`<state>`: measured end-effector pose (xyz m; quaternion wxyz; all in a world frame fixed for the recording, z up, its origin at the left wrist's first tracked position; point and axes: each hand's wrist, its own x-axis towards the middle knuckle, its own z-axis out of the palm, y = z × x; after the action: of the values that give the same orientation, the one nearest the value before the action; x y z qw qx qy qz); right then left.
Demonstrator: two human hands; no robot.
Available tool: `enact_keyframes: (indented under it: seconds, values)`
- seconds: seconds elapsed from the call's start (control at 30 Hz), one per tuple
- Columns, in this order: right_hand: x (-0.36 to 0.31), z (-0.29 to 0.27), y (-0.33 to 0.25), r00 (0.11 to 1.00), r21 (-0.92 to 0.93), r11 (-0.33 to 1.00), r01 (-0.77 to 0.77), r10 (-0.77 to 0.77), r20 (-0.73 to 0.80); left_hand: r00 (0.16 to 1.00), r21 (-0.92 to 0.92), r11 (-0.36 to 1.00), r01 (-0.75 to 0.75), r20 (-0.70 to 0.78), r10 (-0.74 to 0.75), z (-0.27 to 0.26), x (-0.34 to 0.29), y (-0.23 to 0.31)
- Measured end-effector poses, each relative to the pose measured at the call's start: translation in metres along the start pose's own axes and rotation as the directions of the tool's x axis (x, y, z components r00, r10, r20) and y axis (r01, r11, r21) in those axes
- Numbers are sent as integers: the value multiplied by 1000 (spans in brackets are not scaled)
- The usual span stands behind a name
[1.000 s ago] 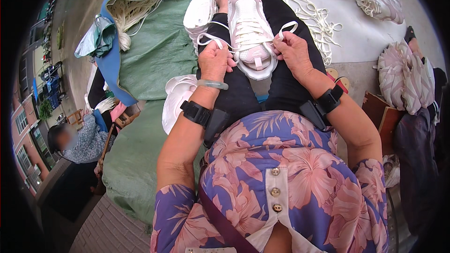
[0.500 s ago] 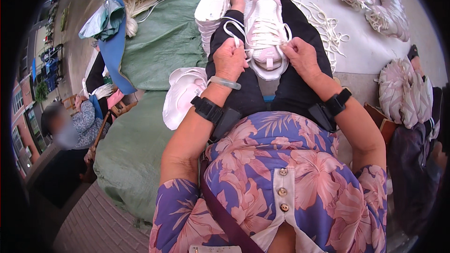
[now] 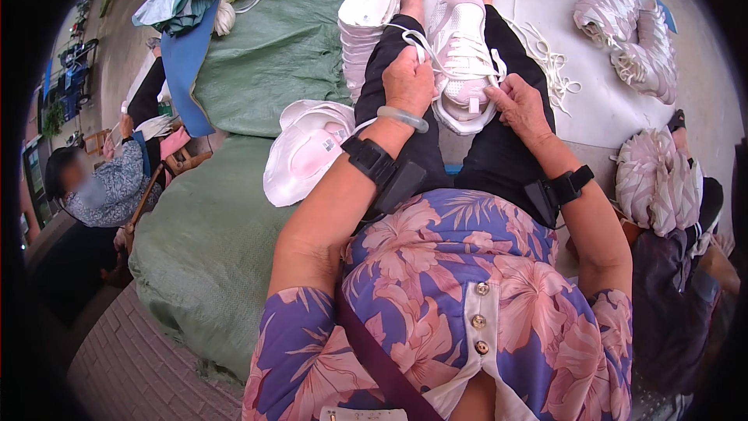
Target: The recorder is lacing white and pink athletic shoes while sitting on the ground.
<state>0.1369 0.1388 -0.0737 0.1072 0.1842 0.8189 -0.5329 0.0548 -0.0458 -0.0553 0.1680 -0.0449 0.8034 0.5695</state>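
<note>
A pale pink and white sneaker upper (image 3: 461, 53) lies along my thighs, its toe pointing away from me. White shoelace (image 3: 466, 72) crosses its front in rows, with a loose loop arching out on the left. My left hand (image 3: 410, 83) is closed on the lace beside the left edge of the upper, fingers curled in. On the right, my right hand (image 3: 520, 109) pinches the lace between thumb and forefinger, close to the upper's collar. The fingertips of both hands are partly hidden.
Left of my legs stand stacked white uppers (image 3: 361, 43), with more pieces (image 3: 305, 157) nearer. Loose laces (image 3: 552, 66) lie on the white sheet at right, below bundled uppers (image 3: 629, 27). Green sacking (image 3: 265, 62) covers the left side. People sit at both sides.
The view has shifted slightly, moving the scene within the picture. Both hands stay closed on the lace at the upper's sides, and the left hand's grip has turned slightly.
</note>
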Motion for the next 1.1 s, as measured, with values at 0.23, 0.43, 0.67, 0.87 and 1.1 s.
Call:
enact_keyframes:
  seconds: [0.23,0.43,0.67,0.87,1.1]
  values:
    - [-1,-4,-10,977,258,943,-211,195,88,987,86,985,-150,-48,155,1,2,-12]
    - [0,-7,-13,971,248,940,-236,215,109,969,121,964,-235,-45,242,2,0,-17]
    - [-1,-7,-13,969,268,934,-236,206,133,916,296,874,-385,9,401,3,4,-4]
    - [1,-6,-11,976,273,940,-206,178,126,995,393,916,-87,71,64,-2,13,8]
    - [-11,-14,-33,969,195,960,-203,169,178,798,458,660,-595,239,554,-14,-14,5]
